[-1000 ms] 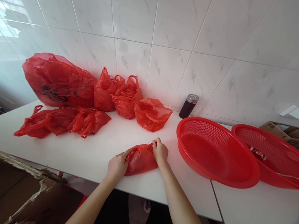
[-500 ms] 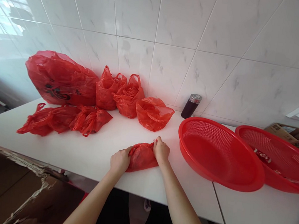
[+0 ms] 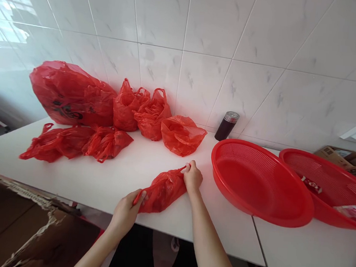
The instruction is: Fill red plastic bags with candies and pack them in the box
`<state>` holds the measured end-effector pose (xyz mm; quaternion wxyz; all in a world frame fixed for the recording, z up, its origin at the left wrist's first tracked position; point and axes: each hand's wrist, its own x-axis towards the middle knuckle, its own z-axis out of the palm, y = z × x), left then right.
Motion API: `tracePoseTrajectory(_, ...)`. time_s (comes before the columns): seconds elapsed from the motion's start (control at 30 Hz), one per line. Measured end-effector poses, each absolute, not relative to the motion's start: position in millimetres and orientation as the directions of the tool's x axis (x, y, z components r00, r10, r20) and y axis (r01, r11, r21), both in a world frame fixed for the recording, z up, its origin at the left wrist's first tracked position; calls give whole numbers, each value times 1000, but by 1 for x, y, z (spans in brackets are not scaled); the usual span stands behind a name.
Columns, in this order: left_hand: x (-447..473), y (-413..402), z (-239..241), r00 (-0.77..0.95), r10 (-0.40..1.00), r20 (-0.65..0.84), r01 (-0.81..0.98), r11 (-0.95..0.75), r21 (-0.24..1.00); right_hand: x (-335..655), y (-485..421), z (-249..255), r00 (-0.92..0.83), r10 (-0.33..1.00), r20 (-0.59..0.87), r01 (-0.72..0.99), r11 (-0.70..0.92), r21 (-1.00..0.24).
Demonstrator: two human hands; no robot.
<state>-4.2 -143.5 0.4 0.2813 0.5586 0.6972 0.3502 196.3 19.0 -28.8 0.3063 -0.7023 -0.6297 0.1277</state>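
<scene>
A red plastic bag [image 3: 163, 191] with something bulky inside lies on the white table near its front edge. My left hand [image 3: 127, 208] is closed on the bag's lower left end. At its upper right end, my right hand [image 3: 193, 177] pinches a handle of the same bag. The bag is stretched slantwise between both hands, and what it contains cannot be made out. Just beyond it sits an open-mouthed red bag [image 3: 182, 138], touched by neither hand.
Filled red bags [image 3: 76, 140] lie at left, before a large red bag [image 3: 71, 94]; more bags [image 3: 152, 118] stand by the wall. A dark flask [image 3: 227, 126] is behind a red colander [image 3: 261, 183]; another colander [image 3: 327, 181] holds packets. A torn cardboard box [image 3: 30, 228] is lower left.
My left hand has moved left and toward me, drawing the bag out longer and slantwise. My right hand has stayed nearly in place, still gripping its end.
</scene>
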Motion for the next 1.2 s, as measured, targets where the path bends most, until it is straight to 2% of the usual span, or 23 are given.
tracePoseTrajectory(0.2,-21,-144,12,-191,981,-18,583,128,802,202,16,-29,143,944,297,652,136,-746)
tracePoseTrajectory(0.27,-22,-135,24,-211,976,53,630,95,771,204,14,-28,140,938,317,577,183,-796)
tracePoseTrajectory(0.33,-12,-125,38,-223,955,195,740,36,671,205,13,-28,152,936,317,505,203,-839)
tracePoseTrajectory(0.4,9,-113,49,-164,939,301,850,-20,527,205,12,-28,175,936,305,441,202,-874)
tracePoseTrajectory(0.5,43,-93,52,-56,963,265,897,-68,437,206,11,-27,213,935,282,360,193,-913)
tracePoseTrajectory(0.63,50,-68,43,-44,992,115,879,-16,477,210,9,-26,258,932,255,275,182,-944)
tracePoseTrajectory(0.73,19,-54,50,-79,993,87,841,20,541,211,11,-26,280,932,229,231,166,-959)
tracePoseTrajectory(0.87,-40,-34,77,-217,966,142,810,97,579,208,17,-30,265,942,207,208,154,-966)
tracePoseTrajectory(1.03,-89,-5,94,-384,908,167,806,241,541,208,17,-34,254,947,198,204,148,-968)
tracePoseTrajectory(1.13,-93,-1,94,-455,844,286,811,259,524,209,19,-33,250,947,204,210,152,-966)
tracePoseTrajectory(1.2,-82,-5,90,-437,811,389,833,201,516,207,22,-32,249,946,207,219,153,-964)
